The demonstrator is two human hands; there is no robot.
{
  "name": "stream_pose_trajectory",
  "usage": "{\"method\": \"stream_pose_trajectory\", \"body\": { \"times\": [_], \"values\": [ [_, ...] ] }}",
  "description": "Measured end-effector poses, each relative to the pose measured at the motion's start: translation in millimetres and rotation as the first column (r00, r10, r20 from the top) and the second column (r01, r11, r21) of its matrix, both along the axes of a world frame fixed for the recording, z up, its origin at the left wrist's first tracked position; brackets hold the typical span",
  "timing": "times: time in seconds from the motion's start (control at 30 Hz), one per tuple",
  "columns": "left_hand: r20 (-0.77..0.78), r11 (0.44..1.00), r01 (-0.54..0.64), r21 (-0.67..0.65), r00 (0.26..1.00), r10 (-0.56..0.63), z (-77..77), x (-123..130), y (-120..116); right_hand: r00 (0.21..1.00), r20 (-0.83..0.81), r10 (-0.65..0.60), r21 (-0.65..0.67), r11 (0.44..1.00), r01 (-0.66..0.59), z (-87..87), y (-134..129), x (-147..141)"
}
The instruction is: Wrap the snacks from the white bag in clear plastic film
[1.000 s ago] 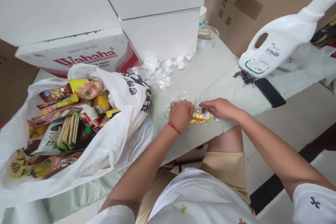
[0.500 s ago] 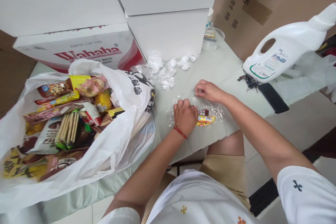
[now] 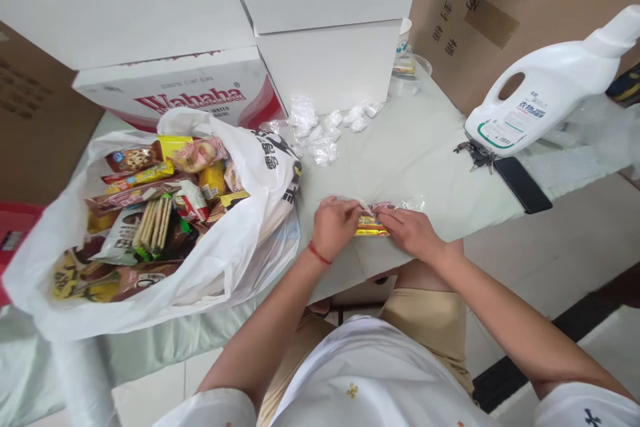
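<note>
A clear plastic bag (image 3: 416, 203) lies near the front edge of the table, around small snack packets (image 3: 371, 232) in yellow and red wrappers. My left hand (image 3: 336, 223), a red string at its wrist, pinches the bag's film at the left end of the packets. From the other side my right hand (image 3: 413, 232) presses its fingers together on the film over the packets, close to the left fingertips. The fingers cover part of the bag and of the wrappers.
On the left stands a white carrier bag (image 3: 260, 213) full of wrapped snacks. Crumpled clear plastic bundles (image 3: 323, 140) lie by the white boxes (image 3: 325, 67) at the back. To the right are a white detergent bottle (image 3: 545, 97), keys (image 3: 477, 155) and a black phone (image 3: 523, 185).
My right hand has come down from the bag's far edge onto the packets. My left hand has shifted slightly left and now pinches the film, which is drawn in closer around the packets.
</note>
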State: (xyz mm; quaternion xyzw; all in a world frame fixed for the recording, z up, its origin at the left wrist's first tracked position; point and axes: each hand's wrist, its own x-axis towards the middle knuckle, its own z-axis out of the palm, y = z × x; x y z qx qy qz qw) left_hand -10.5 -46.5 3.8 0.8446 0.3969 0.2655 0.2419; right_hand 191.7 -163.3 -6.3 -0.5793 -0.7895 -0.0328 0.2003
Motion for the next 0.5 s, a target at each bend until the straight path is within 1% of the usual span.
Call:
{"method": "stream_pose_trajectory", "body": {
  "times": [0.03,0.07,0.1,0.17,0.23,0.3,0.33,0.4,0.47,0.5],
  "values": [
    [0.079,0.998,-0.053,-0.030,0.995,0.055,-0.3,-13,6,1.000,0.014,0.007,0.018,1.000,-0.008,-1.6,1,1],
    [0.132,0.989,-0.141,-0.049,0.980,0.147,-0.2,-27,12,1.000,0.022,0.013,0.030,0.999,-0.014,-2.2,2,3],
    [0.158,0.972,-0.226,-0.066,0.959,0.234,0.1,-38,17,0.999,0.026,0.019,0.037,0.999,-0.020,-2.3,2,4],
    [0.154,0.945,-0.309,-0.109,0.934,0.324,1.0,-54,21,0.999,0.026,0.029,0.048,0.998,-0.031,-1.7,3,5],
    [0.135,0.925,-0.357,-0.128,0.918,0.373,0.6,-58,18,0.999,0.027,0.036,0.052,0.998,-0.038,-1.2,2,5],
    [0.138,0.892,-0.424,-0.157,0.885,0.445,-2.3,-53,11,0.999,0.029,0.040,0.047,0.998,-0.041,-1.5,2,6],
    [0.149,0.872,-0.445,-0.203,0.866,0.477,-4.8,-48,9,0.999,0.029,0.041,0.042,0.998,-0.043,-1.9,1,6],
    [0.184,0.831,-0.426,-0.359,0.840,0.510,-10.9,-41,9,0.998,0.026,0.051,0.031,0.998,-0.052,-3.2,0,9],
    [0.249,0.780,-0.331,-0.531,0.819,0.517,-16.6,-38,12,0.998,0.027,0.064,0.025,0.998,-0.065,-5.0,-1,14],
    [0.285,0.756,-0.273,-0.594,0.808,0.516,-18.6,-40,13,0.997,0.027,0.070,0.027,0.997,-0.070,-5.8,-2,17]
  ]
}}
